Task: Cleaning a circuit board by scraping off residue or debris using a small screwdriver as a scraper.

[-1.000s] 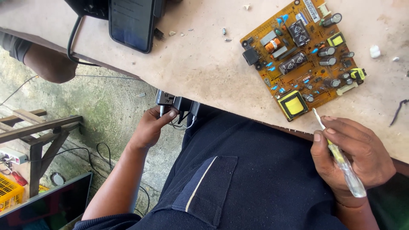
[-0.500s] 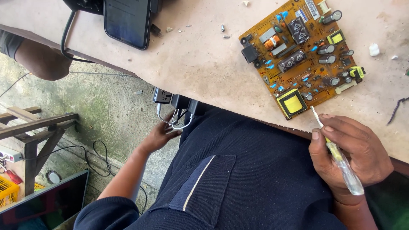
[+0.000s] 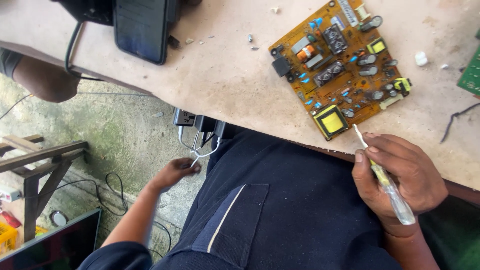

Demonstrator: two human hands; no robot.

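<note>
Fingers of the left hand pinched a thin white cable at lower centre-left, below the table edge, where it hung from black plug adapters w/ more white leads looped beside it. Right hand, lower right, was closed around a clear-handled screwdriver, tip resting just off the yellow transformer on the orange circuit board in the upper right. To do it well, judging by the tangle: grip near the plug, not mid-cable, pull straight, and keep the screwdriver tip away from the board's components.
</note>
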